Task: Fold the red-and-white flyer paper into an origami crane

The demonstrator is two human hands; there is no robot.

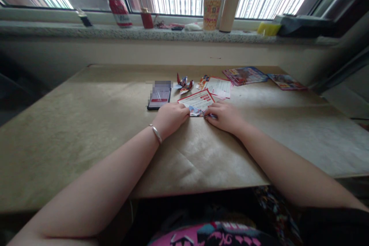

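Note:
Both my hands rest on a table covered in brown paper [95,123]. My left hand [170,118] is curled, its fingers pressing on the left edge of a small printed paper piece [197,112]. My right hand [223,117] is closed too, pinching the right end of the same piece. A silver bangle circles my left wrist. Just beyond my fingers lies a red-and-white leaflet [198,100]. A folded paper crane [183,83] sits further back. A black phone [159,98] lies left of the leaflet, screen lit.
More leaflets [219,86] and two colourful booklets [245,75] [286,81] lie at the back right of the table. The window sill holds a red can [120,12], a small red container [147,19], a paper cup [211,10], a yellow sponge [268,28].

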